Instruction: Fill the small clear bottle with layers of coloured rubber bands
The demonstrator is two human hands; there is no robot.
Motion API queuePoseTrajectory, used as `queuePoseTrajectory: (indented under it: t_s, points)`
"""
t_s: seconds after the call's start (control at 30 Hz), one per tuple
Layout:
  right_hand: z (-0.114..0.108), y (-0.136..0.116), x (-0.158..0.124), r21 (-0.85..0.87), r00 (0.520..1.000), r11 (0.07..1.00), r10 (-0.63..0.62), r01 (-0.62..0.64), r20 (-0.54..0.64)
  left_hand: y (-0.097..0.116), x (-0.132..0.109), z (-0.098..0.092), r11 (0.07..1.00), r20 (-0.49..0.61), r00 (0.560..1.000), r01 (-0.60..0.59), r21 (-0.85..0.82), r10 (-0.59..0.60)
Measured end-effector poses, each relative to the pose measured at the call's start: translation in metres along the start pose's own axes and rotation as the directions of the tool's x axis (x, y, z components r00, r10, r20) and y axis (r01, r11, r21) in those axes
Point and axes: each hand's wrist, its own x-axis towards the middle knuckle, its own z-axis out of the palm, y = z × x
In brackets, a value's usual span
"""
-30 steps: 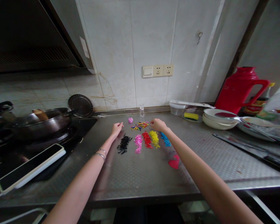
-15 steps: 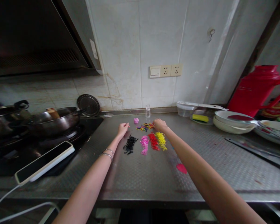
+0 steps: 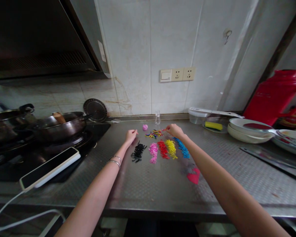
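My right hand is closed in a pinch on a small red rubber band that sticks out from its fingertips. Just left of it lies a mixed pile of coloured rubber bands. Sorted bands form separate groups nearer me: black, pink, red, yellow and blue. My left hand rests behind the black group, fingers closed; whatever is in them is hidden. A pink bundle and a clear bottle stand behind the mixed pile.
A phone with a white cable and a pan on the stove are at left. A red heart-shaped piece lies by my right forearm. Right are a plastic tub, yellow sponge, bowls and a red thermos.
My right hand has moved slightly right, off the mixed pile, with a red rubber band now showing in its fingertips. The blue group has come into sight. My left hand stays closed in place.
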Motion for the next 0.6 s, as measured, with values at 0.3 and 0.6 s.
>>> queuePoseTrajectory:
  t_s: [0.3,0.6]
  points:
    - [0.005,0.004,-0.001,0.072,0.999,0.996,-0.048,0.050,-0.023,0.003,-0.002,-0.002,1.000,-0.004,1.000,-0.007,0.013,0.007]
    - [0.014,0.009,0.007,0.262,0.991,0.958,-0.092,0.114,-0.092,0.001,-0.001,-0.001,1.000,-0.002,1.000,0.000,-0.002,0.000]
